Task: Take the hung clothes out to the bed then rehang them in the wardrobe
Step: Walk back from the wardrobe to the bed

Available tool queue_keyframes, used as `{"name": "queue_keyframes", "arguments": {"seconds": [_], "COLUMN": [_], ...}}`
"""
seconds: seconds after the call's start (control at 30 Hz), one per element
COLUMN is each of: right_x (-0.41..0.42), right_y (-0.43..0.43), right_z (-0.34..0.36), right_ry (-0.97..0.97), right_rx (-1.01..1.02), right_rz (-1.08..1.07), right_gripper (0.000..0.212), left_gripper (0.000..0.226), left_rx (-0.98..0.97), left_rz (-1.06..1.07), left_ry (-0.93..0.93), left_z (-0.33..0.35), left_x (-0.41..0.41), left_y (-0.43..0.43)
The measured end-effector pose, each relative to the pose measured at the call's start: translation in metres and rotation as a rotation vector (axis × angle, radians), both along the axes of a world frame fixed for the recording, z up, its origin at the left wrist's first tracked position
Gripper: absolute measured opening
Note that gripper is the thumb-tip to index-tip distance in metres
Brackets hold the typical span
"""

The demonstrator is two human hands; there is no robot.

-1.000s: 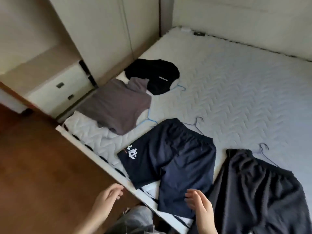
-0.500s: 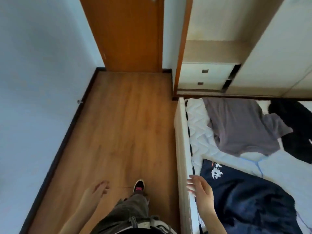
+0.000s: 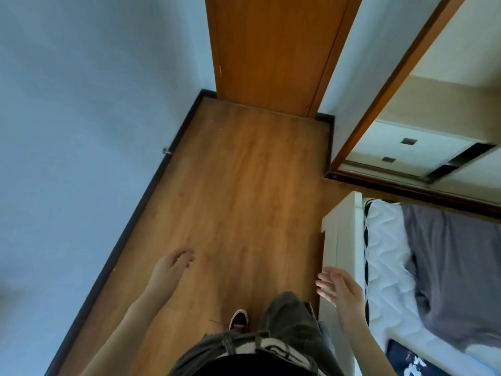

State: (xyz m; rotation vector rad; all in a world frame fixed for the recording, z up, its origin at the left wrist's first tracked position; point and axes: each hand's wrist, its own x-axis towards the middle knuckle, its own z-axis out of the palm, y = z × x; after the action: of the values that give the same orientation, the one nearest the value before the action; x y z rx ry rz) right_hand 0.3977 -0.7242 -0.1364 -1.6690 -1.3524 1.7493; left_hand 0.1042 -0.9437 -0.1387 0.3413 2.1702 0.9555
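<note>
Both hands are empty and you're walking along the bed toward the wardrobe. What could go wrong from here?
1. The bed frame corner juts out just ahead of the right hand and leg; a knock seems possible.
2. Left hand and right hand are both empty, while the grey shirt and navy shorts lie on the bed, so reaching the wardrobe now may be a wasted trip.

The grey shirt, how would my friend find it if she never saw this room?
Start at the white bed frame along the right side of the wooden floor. On the quilted white mattress, nearest the wardrobe drawers, lies the grey shirt, spread flat. It is plain grey, while the navy shorts below it are darker and carry white print.
</note>
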Motion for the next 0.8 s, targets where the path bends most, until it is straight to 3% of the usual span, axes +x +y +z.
{"name": "queue_keyframes", "arguments": {"seconds": [0.17, 0.33, 0.63, 0.8], "right_x": [-0.04, -0.099, -0.228, -0.276], "right_y": [0.082, 0.189, 0.403, 0.487], "right_z": [-0.016, -0.034, 0.001, -0.003], "right_ry": [-0.012, -0.024, 0.058, 0.114], "right_rx": [-0.082, -0.107, 0.026, -0.005], "right_rz": [-0.124, -0.2, -0.189, -0.37], "right_gripper": [0.021, 0.021, 0.022, 0.022], "left_gripper": [0.02, 0.021, 0.019, 0.021], "left_rx": [0.044, 0.039, 0.013, -0.019], "left_rz": [-0.105, -0.067, -0.105, -0.205], "left_ry": [-0.041, -0.117, 0.024, 0.023], "left_z": [-0.001, -0.018, 0.005, -0.004], "left_x": [-0.053, -0.108, -0.254, -0.329], "left_y": [0.13, 0.245, 0.414, 0.523]}}
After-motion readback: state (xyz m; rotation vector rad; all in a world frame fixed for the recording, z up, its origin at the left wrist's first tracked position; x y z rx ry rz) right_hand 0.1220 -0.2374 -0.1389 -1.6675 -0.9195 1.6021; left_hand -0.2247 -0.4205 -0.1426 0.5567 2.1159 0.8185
